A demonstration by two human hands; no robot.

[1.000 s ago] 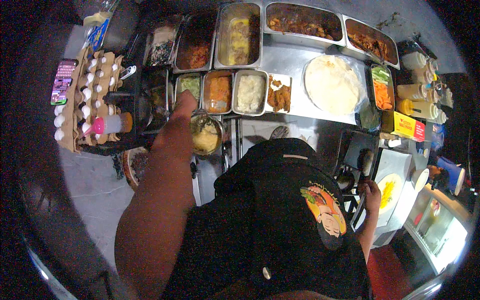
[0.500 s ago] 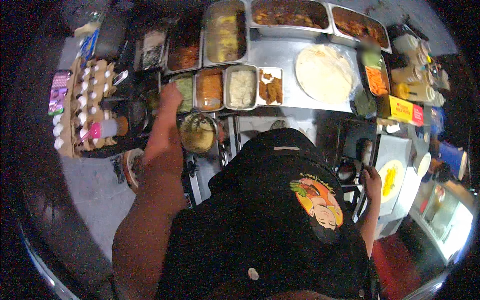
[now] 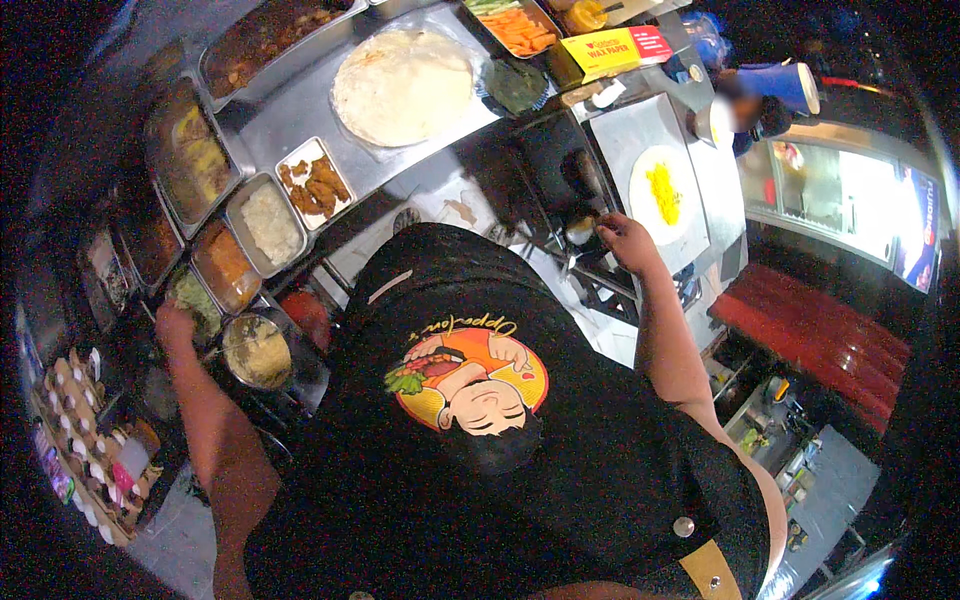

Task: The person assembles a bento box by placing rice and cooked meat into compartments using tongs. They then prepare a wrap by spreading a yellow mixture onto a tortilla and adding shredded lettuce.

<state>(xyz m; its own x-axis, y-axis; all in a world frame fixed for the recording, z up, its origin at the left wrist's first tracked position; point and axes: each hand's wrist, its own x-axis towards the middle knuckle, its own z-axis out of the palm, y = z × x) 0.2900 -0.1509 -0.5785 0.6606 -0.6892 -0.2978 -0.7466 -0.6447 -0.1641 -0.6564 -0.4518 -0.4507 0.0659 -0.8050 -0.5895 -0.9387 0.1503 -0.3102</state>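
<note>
My left hand (image 3: 172, 325) reaches out to the left. It rests at the edge of a steel tray of green filling (image 3: 197, 298), beside a round metal bowl of yellowish mix (image 3: 257, 350). Whether it holds anything is hidden. My right hand (image 3: 625, 238) is out to the right at a dark stove (image 3: 560, 175), its fingers by a small bright object (image 3: 580, 230); its grip is unclear. Just beyond it a flat griddle plate (image 3: 630, 130) carries a pale round with yellow filling (image 3: 663, 190). My black shirt with a round print fills the middle.
A steel counter (image 3: 290, 110) holds a large flatbread (image 3: 400, 85) and several trays of fillings, one with fried pieces (image 3: 315, 185) and one with white filling (image 3: 270, 222). An egg carton (image 3: 80, 440) sits far left. A yellow box (image 3: 610, 50) and a carrot tray (image 3: 520, 28) stand behind. Another person (image 3: 755, 110) is at right.
The view has swung and tilted, so the counter now runs up to the right. My left hand stays by the green tray. My right hand sits closer to the stove.
</note>
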